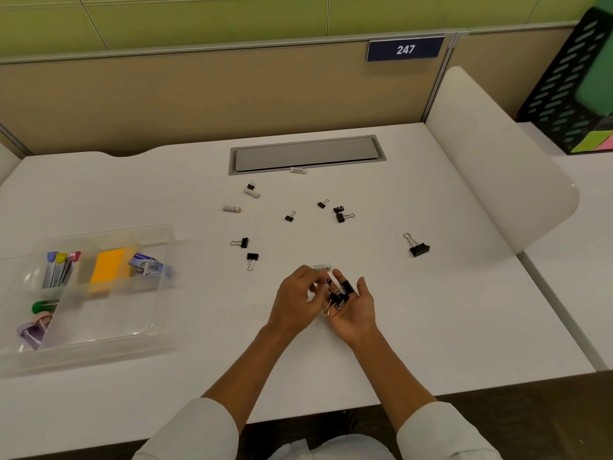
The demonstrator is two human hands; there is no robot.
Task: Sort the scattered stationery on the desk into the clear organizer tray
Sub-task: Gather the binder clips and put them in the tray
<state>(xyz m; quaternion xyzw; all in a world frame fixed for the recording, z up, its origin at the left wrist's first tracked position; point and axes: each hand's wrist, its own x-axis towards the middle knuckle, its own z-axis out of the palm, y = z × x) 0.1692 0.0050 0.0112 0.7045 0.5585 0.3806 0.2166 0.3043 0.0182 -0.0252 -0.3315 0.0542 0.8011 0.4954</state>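
Clips [338, 297] are cupped in the right hand [353, 310] for one trip to the tray [99, 340] at the desk's left edge. Another clip [328, 281] is pinched by the left hand [295, 303], seemingly for adding

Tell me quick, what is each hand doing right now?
Left hand: fingers curled, pinching a small black binder clip.
Right hand: palm up, cupped, cradling a pile of black binder clips.

The right hand [353, 313] cups several binder clips [338, 295] while the left hand [295, 302] pinches one small clip [328, 282].
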